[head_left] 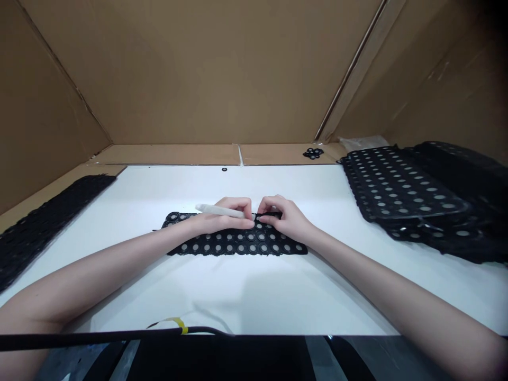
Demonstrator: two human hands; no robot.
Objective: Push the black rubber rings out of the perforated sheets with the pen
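A black rubbery sheet (241,247) with rows of pale round spots lies flat in the middle of the white table. My left hand (226,214) rests on its upper part, closed around a slim white pen-like tool (216,209); the tool's tip is by the sheet's far edge, close to my right fingers. Just to the right, my right hand (283,214) is closed in a pinch on that same far edge. Whether a loose piece sits between those fingertips is hidden. The two hands are almost touching.
More black spotted sheets are stacked at the right (405,182), and a long black sheet (51,217) lies at the left. A small black ring (224,169) and a black ring cluster (313,153) are at the back. Cardboard walls (222,74) surround the table; a black cable (119,337) crosses its front edge.
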